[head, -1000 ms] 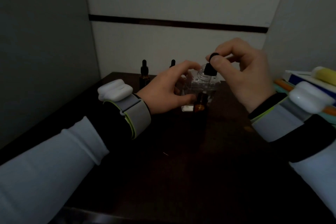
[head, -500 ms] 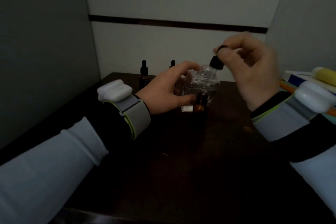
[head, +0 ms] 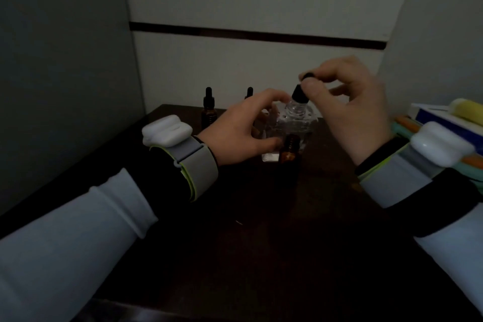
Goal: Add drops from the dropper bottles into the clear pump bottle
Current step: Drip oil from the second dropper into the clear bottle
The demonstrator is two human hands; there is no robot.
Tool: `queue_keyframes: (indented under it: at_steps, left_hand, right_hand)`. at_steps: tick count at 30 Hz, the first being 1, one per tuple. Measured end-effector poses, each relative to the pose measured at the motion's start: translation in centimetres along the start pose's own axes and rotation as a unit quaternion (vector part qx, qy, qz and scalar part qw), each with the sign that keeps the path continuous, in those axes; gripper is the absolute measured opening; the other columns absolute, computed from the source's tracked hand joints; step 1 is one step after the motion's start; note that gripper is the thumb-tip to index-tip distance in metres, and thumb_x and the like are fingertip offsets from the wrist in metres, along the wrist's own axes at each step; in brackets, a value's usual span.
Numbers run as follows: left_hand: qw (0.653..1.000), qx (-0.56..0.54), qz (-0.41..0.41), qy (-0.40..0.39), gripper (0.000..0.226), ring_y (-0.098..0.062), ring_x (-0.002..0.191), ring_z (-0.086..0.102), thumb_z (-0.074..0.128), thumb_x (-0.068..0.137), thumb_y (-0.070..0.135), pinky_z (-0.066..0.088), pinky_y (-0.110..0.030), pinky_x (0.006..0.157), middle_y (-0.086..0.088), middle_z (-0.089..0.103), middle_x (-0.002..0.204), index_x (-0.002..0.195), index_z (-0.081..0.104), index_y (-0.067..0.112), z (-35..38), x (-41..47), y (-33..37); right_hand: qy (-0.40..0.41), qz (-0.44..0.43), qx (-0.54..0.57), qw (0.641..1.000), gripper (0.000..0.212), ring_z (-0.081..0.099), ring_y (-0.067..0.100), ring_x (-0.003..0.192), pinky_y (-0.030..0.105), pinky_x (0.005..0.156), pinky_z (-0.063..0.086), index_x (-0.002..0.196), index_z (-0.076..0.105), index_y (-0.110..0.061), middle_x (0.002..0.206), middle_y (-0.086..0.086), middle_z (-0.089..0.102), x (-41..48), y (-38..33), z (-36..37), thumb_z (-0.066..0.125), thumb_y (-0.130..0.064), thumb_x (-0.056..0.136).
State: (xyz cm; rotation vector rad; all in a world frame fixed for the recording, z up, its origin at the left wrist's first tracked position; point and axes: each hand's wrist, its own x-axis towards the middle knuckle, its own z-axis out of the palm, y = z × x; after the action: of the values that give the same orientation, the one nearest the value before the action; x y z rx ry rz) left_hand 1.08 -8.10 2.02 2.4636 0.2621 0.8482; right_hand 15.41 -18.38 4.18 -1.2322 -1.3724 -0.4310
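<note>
The clear pump bottle [head: 296,120] stands uncapped at the back of the dark table. My left hand [head: 240,128] grips its left side. My right hand [head: 347,107] pinches the rubber bulb of a black dropper [head: 300,93] held upright right over the bottle's open neck. An open amber dropper bottle [head: 288,151] stands just in front of the clear bottle. Two capped amber dropper bottles, one [head: 209,110] at the left and one [head: 249,93] half hidden by my left hand, stand against the back wall.
A small white object [head: 270,164] lies by the clear bottle's base. At the right edge sits a stack of books and coloured items [head: 444,123] with a yellow object [head: 467,110] on top. Walls close in at the left, back and right.
My right hand lifted the dropper up and to the right, then brought it back down over the clear bottle's neck. My left hand stayed on the bottle.
</note>
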Motion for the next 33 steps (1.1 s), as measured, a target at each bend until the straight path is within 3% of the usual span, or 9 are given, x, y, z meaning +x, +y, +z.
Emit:
queue_keyframes:
  at_steps: [5, 15, 20, 33]
  left_hand:
    - [1.0, 0.004, -0.003, -0.003, 0.059, -0.008, 0.103, 0.055, 0.07, 0.081, 0.02, 0.051, -0.018, 0.079, 0.002, 0.051, 0.12, 0.131, 0.041, 0.03, -0.02, 0.01, 0.03]
    - [1.0, -0.002, -0.003, -0.003, 0.059, -0.007, 0.104, 0.056, 0.07, 0.081, 0.021, 0.05, -0.021, 0.08, 0.0, 0.052, 0.122, 0.131, 0.041, 0.03, -0.03, 0.04, 0.06]
    - [1.0, -0.006, -0.002, -0.001, 0.058, -0.007, 0.103, 0.056, 0.07, 0.081, 0.022, 0.051, -0.018, 0.079, 0.001, 0.052, 0.122, 0.131, 0.041, 0.029, 0.0, 0.01, 0.09]
    - [1.0, -0.007, -0.006, -0.004, 0.059, -0.006, 0.103, 0.056, 0.07, 0.081, 0.02, 0.05, -0.015, 0.079, 0.001, 0.052, 0.121, 0.131, 0.041, 0.029, -0.04, 0.05, 0.07]
  right_hand:
    - [-0.006, -0.005, -0.015, 1.0, 0.011, 0.054, 0.01, 0.09, 0.025, 0.074, 0.042, 0.07, 0.05, -0.042, 0.08, -0.021, 0.052, -0.01, -0.06, 0.01, 0.056, -0.039, 0.079]
    - [-0.013, -0.001, -0.019, 1.0, 0.011, 0.054, 0.01, 0.088, 0.025, 0.074, 0.042, 0.076, 0.057, -0.027, 0.08, -0.018, 0.053, -0.12, 0.23, 0.03, 0.056, -0.038, 0.08]
    - [-0.019, -0.004, -0.016, 1.0, 0.007, 0.055, 0.011, 0.087, 0.024, 0.075, 0.042, 0.073, 0.052, -0.037, 0.081, -0.018, 0.053, -0.09, -0.05, 0.07, 0.055, -0.039, 0.079]
    - [-0.029, 0.001, -0.006, 1.0, 0.006, 0.056, 0.014, 0.088, 0.024, 0.074, 0.042, 0.074, 0.055, -0.038, 0.082, -0.017, 0.055, -0.14, -0.07, 0.03, 0.054, -0.042, 0.078]
